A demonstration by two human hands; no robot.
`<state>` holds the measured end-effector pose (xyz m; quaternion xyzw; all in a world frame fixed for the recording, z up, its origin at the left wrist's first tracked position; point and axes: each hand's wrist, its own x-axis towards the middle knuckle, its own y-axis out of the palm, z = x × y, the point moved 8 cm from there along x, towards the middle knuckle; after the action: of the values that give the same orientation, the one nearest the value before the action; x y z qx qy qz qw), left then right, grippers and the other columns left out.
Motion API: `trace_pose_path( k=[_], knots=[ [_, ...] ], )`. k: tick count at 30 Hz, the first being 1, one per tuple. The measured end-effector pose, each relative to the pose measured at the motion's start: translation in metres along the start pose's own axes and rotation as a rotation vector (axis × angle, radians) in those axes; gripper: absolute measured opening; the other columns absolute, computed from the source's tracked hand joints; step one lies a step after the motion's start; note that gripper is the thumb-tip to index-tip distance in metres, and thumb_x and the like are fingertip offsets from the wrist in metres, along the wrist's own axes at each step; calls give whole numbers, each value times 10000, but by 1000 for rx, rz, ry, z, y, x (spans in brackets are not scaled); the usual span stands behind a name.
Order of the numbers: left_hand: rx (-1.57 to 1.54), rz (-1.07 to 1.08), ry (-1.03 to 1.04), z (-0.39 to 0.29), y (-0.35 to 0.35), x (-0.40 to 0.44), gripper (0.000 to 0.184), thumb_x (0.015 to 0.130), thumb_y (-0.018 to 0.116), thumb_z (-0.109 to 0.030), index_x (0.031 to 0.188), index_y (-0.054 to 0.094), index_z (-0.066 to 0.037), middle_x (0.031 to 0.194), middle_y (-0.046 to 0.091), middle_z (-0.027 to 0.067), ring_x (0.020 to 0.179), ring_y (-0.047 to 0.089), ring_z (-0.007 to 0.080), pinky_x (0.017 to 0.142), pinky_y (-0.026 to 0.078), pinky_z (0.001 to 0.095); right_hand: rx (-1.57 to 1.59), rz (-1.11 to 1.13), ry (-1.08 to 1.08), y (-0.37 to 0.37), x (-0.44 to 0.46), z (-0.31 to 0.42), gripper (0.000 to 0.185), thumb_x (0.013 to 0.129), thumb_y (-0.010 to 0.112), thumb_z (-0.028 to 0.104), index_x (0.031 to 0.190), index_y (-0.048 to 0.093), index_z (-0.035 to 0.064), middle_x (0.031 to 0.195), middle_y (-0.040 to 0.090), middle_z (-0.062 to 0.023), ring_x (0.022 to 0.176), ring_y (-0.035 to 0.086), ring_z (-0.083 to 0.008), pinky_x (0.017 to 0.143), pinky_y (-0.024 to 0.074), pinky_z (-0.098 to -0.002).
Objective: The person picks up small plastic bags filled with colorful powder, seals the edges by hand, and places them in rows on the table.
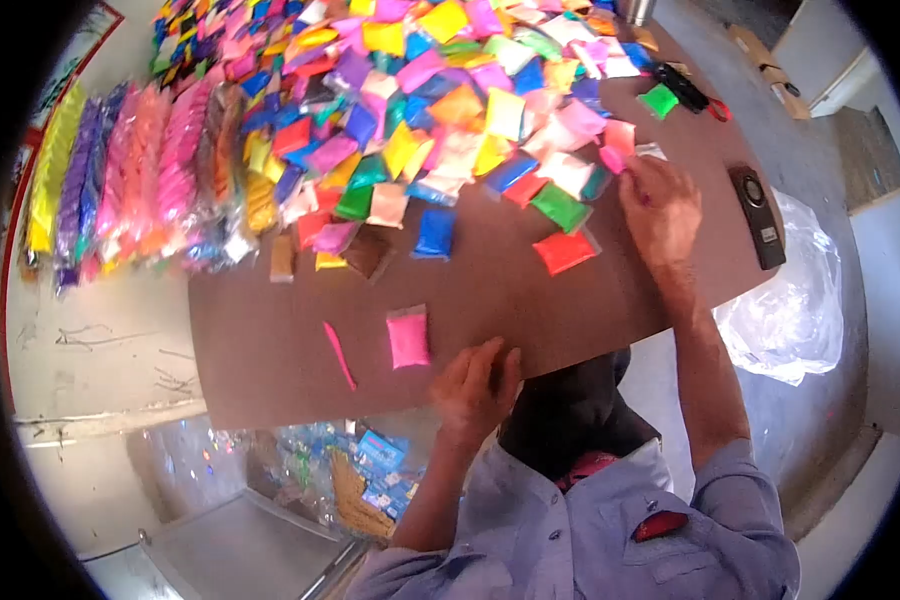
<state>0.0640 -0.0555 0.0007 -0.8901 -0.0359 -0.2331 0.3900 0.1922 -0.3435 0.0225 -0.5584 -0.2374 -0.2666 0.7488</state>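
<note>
My right hand [662, 210] is at the right edge of a big heap of small colored packets [440, 110], its fingers closed. Something pink shows at its fingertips and between the fingers; its kind is unclear. My left hand [477, 385] rests at the near table edge with fingers curled in, and nothing shows in it. Just left of that hand lies a pink packet [408, 337] in clear film. Beside it is a thin pink stick-like tool [340, 355]. A red packet [565, 252] and a green packet [560, 207] lie left of my right hand.
Bundles of long bagged packets [160, 160] line the left side. On the brown table's [530, 310] right end sits a black device [757, 218]. A clear plastic bag [785, 290] is on the floor beyond. Below the left edge are wrappers [380, 455].
</note>
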Motion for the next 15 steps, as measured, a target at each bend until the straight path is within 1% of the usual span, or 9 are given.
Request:
trace_pose_path(
  k=[2,3,5,6,7,10,11,13,15],
  knots=[
    [-19,-4,19,0,0,-3,203,852,803,-149,1014,712,-67,767,666,78,600,653,224,535,527,330,142,-118,9,-22,-4,6,202,867,752,130,1069,764,132,1074,730,-68,929,691,-264,801,551,-399],
    [-13,-6,9,1,0,-3,203,852,803,-149,1014,712,-67,767,666,78,600,653,224,535,527,330,151,-110,6,-28,-7,13,202,867,752,130,1069,764,132,1074,730,-68,929,691,-264,801,551,-399],
    [-61,-49,69,-4,-4,-1,192,830,805,-65,992,707,-30,761,658,90,557,618,188,521,504,299,462,-86,234,-39,-17,13,201,875,742,34,1068,760,85,1045,726,-98,808,691,-217,701,561,-317],
    [-57,-52,64,-5,-5,-1,192,830,805,-65,992,707,-30,761,658,90,557,618,188,521,504,299,455,-88,209,-53,-19,27,164,915,719,21,1074,746,48,971,719,-72,746,655,-129,648,532,-269],
    [-60,-45,56,-5,-5,-1,188,835,801,-66,993,706,-28,762,657,90,559,619,187,522,504,300,461,-86,206,-58,-28,35,164,915,719,21,1074,746,48,971,719,-72,746,655,-129,648,532,-269],
    [-75,-44,55,-5,-6,0,183,841,796,-66,995,705,-28,767,656,93,561,620,188,521,504,301,855,143,456,-45,-66,51,172,1007,605,61,1129,705,-8,924,703,-43,774,619,-77,627,480,-236],
    [-94,-43,59,-6,-7,-1,182,842,795,-65,996,705,-28,770,656,96,562,621,190,520,503,302,861,143,451,-51,-77,62,172,1007,605,61,1129,705,-8,924,703,-43,774,619,-77,627,480,-236],
    [-98,-1,16,-4,-9,-6,194,847,794,-67,1014,705,-25,791,668,97,588,634,181,536,511,300,1112,385,640,-39,-108,89,195,1023,556,23,1161,693,6,1010,703,-57,856,654,-102,676,533,-258],
    [-110,44,-22,-4,-10,-12,207,851,794,-69,1032,706,-22,811,680,99,614,648,171,552,519,299,1266,376,636,-38,-130,114,195,1006,569,-14,1163,683,8,1081,682,-62,923,649,-108,738,536,-254]
  ],
)
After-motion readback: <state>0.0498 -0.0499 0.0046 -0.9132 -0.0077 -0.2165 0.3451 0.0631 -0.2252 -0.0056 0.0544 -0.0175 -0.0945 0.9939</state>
